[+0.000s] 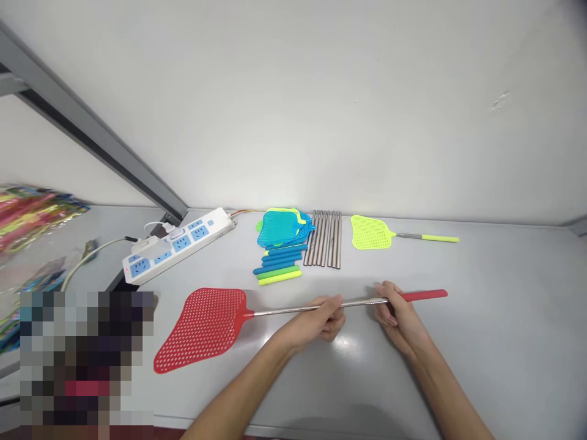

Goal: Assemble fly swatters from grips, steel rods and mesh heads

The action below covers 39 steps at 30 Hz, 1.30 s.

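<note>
A red fly swatter (pixel 208 327) with a long metal telescopic rod lies across my view, its perforated head to the left and its red grip to the right. My left hand (pixel 323 316) is closed around the middle of the rod. Further right, my right hand (pixel 395 311) grips the rod where it meets the red handle. Beyond my hands, a yellow fly swatter (pixel 371 233) with a short rod lies on the table. Blue and yellow swatter heads (pixel 280 229) are piled left of several metal rods (pixel 323 239). Blue, green and yellow handle tubes (pixel 279 264) lie in front of that pile.
A white power strip (pixel 181 244) with plugs and cables sits on the grey table (pixel 513 293) at the left. Plastic-wrapped colourful items (pixel 36 220) are at the far left, beyond a metal frame post (pixel 92 122). A white wall (pixel 343 110) rises behind the table.
</note>
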Each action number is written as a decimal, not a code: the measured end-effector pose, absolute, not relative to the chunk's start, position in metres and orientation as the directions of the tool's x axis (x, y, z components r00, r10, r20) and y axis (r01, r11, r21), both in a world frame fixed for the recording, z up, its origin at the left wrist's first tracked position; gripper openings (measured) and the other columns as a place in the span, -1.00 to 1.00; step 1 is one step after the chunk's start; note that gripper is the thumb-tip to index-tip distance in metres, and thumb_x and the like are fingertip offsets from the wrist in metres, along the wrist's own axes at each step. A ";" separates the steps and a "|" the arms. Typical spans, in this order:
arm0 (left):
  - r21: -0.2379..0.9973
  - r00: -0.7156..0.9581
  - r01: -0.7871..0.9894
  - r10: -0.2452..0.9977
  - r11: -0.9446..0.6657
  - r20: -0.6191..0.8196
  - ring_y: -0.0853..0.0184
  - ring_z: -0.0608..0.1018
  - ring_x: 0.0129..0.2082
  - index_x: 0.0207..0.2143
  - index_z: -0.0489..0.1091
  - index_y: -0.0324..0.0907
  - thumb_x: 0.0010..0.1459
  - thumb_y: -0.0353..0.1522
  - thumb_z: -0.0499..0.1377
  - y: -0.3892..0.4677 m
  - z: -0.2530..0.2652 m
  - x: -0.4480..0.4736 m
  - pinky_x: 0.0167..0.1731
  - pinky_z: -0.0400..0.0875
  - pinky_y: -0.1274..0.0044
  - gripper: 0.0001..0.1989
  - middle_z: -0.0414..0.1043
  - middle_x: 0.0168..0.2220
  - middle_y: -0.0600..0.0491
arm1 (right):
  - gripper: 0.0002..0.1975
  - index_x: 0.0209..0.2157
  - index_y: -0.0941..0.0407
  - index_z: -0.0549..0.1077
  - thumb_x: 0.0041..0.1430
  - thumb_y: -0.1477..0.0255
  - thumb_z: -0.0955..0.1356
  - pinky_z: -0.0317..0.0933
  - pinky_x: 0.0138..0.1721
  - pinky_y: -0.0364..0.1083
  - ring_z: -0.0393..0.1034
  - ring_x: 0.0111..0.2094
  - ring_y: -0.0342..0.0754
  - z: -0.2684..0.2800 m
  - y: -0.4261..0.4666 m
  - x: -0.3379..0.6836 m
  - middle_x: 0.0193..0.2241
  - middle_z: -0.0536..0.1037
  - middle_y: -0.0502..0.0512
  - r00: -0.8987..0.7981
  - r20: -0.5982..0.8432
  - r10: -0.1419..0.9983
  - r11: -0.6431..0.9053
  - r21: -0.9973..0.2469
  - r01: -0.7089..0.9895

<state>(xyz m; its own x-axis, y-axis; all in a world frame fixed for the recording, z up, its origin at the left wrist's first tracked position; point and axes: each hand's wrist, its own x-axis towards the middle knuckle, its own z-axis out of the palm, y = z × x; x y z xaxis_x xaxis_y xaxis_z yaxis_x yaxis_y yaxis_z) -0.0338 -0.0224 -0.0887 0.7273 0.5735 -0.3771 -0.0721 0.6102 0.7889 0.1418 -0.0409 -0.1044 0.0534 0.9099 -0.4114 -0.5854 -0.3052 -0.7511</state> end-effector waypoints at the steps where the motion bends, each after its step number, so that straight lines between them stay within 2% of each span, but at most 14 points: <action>1: 0.785 0.731 -0.079 0.571 0.615 -0.373 0.54 -0.11 -0.72 -0.66 -0.10 -0.17 0.11 -0.13 -0.12 -0.022 -0.090 -0.034 -0.67 -0.25 0.56 -0.60 -0.19 -0.73 0.24 | -0.67 -0.68 0.14 0.09 0.02 0.46 0.32 -0.27 -0.77 -0.27 -0.19 -0.80 -0.33 -0.105 -0.042 0.140 -0.87 0.17 -0.15 0.053 -0.411 0.910 -0.305 -0.750 -0.587; 9: 0.776 0.750 -0.121 0.569 0.619 -0.337 0.53 -0.09 -0.73 -0.65 -0.09 -0.16 0.14 -0.15 -0.16 -0.025 -0.091 -0.030 -0.68 -0.25 0.56 -0.61 -0.17 -0.73 0.25 | -0.65 -0.68 0.13 0.06 0.04 0.43 0.30 -0.27 -0.75 -0.24 -0.21 -0.80 -0.32 -0.107 -0.046 0.124 -0.89 0.14 -0.17 0.021 -0.385 0.922 -0.297 -0.744 -0.599; 19: 0.790 0.761 -0.079 0.549 0.607 -0.346 0.54 -0.11 -0.72 -0.66 -0.10 -0.17 0.10 -0.08 -0.16 -0.029 -0.093 -0.025 -0.68 -0.24 0.57 -0.57 -0.18 -0.72 0.25 | -0.65 -0.68 0.12 0.05 0.05 0.42 0.29 -0.29 -0.74 -0.22 -0.21 -0.82 -0.32 -0.110 -0.051 0.105 -0.90 0.16 -0.17 -0.027 -0.398 0.917 -0.329 -0.715 -0.618; 25: 0.803 0.737 -0.067 0.572 0.592 -0.359 0.54 -0.09 -0.71 -0.66 -0.10 -0.17 0.09 -0.05 -0.16 -0.030 -0.090 -0.021 -0.68 -0.22 0.58 -0.55 -0.16 -0.71 0.24 | -0.65 -0.68 0.11 0.05 0.05 0.41 0.29 -0.32 -0.75 -0.22 -0.22 -0.83 -0.31 -0.107 -0.049 0.104 -0.91 0.17 -0.16 -0.033 -0.418 0.908 -0.352 -0.717 -0.602; 30: 0.810 0.684 -0.053 0.612 0.584 -0.396 0.55 -0.10 -0.70 -0.67 -0.10 -0.18 0.07 -0.04 -0.12 -0.029 -0.088 -0.019 -0.68 -0.23 0.58 -0.54 -0.18 -0.71 0.24 | -0.64 -0.69 0.12 0.05 0.04 0.41 0.30 -0.26 -0.73 -0.21 -0.17 -0.81 -0.30 -0.099 -0.044 0.108 -0.89 0.17 -0.15 0.001 -0.410 0.912 -0.340 -0.757 -0.558; 33: 0.815 0.646 -0.074 0.651 0.574 -0.400 0.56 -0.10 -0.72 -0.67 -0.05 -0.19 0.06 -0.04 -0.10 -0.028 -0.092 -0.019 -0.69 -0.24 0.58 -0.55 -0.17 -0.72 0.25 | -0.65 -0.70 0.13 0.10 0.03 0.38 0.31 -0.23 -0.72 -0.21 -0.13 -0.79 -0.29 -0.099 -0.043 0.111 -0.88 0.18 -0.13 0.024 -0.420 0.907 -0.340 -0.765 -0.547; 39: 0.816 0.570 -0.159 0.727 0.556 -0.384 0.57 -0.09 -0.74 -0.69 -0.02 -0.19 0.05 -0.06 -0.05 -0.025 -0.099 -0.021 -0.71 -0.25 0.57 -0.55 -0.17 -0.72 0.26 | -0.76 -0.64 0.17 0.33 0.00 0.35 0.31 -0.19 -0.71 -0.22 -0.09 -0.77 -0.28 -0.104 -0.042 0.123 -0.88 0.16 -0.12 0.118 -0.482 0.868 -0.325 -0.732 -0.599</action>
